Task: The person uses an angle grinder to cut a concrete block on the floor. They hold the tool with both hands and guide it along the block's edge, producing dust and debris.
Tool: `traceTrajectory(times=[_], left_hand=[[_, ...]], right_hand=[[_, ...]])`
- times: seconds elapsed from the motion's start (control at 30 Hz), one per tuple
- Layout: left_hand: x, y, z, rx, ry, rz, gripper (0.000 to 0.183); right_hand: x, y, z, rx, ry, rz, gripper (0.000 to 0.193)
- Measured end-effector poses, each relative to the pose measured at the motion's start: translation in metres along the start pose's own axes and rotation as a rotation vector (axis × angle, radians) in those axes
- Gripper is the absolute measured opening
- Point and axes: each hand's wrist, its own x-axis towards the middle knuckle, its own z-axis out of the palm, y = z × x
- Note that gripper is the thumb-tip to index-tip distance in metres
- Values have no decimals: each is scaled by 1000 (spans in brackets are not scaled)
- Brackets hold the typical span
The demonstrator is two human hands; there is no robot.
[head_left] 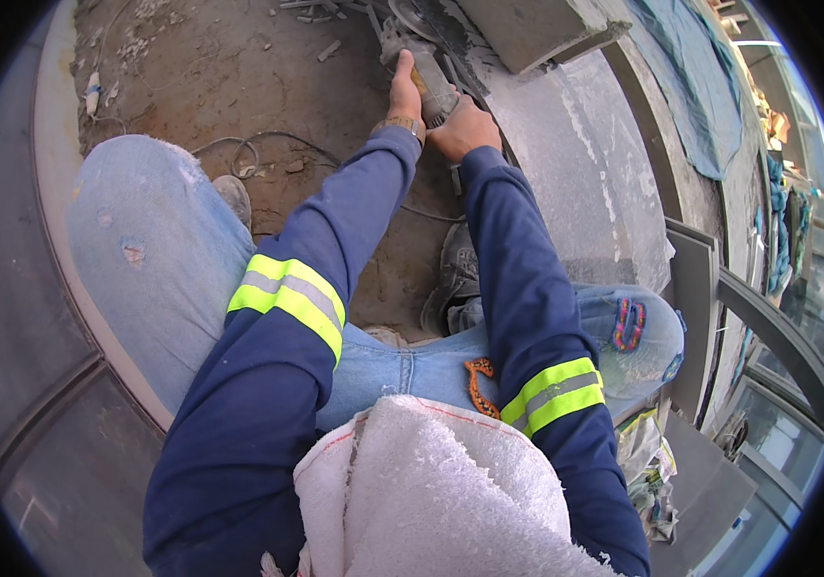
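Note:
Both my arms reach forward to an angle grinder [433, 88] at the top middle of the head view. My left hand [406, 94] is closed along the left side of its body, thumb pointing forward. Around the rear end of the same tool wraps my right hand [467, 129]. The grinder's disc end lies at the edge of a dusty grey slab [566, 159], which slopes along my right side. Whether the disc touches the slab I cannot tell. A thick grey block [546, 34] rests on the slab's far part.
A power cord [301, 140] loops over the dirt floor [210, 77] between my legs. A white cord connector [93, 94] lies at far left. Rubble strips [316, 12] are scattered at the top. A blue cloth [696, 87] drapes at the right, above metal frames [779, 332].

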Motion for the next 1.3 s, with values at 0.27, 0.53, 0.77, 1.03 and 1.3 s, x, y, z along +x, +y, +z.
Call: traceTrajectory(times=[0.27, 0.53, 0.77, 1.03, 1.3], left_hand=[[-19, -4, 7, -12, 37, -39, 68], [-32, -12, 6, 0, 14, -40, 69], [-37, -14, 7, -17, 12, -39, 68], [-42, -14, 8, 1, 27, -43, 69], [-44, -17, 8, 9, 23, -25, 71]], right_hand=[[-15, 3, -8, 16, -53, 28, 91], [-26, 12, -7, 16, -63, 42, 90], [-32, 17, -3, 74, -10, 10, 85], [-32, 19, -1, 60, -17, 13, 87], [-36, 19, -4, 56, -14, 11, 88]])
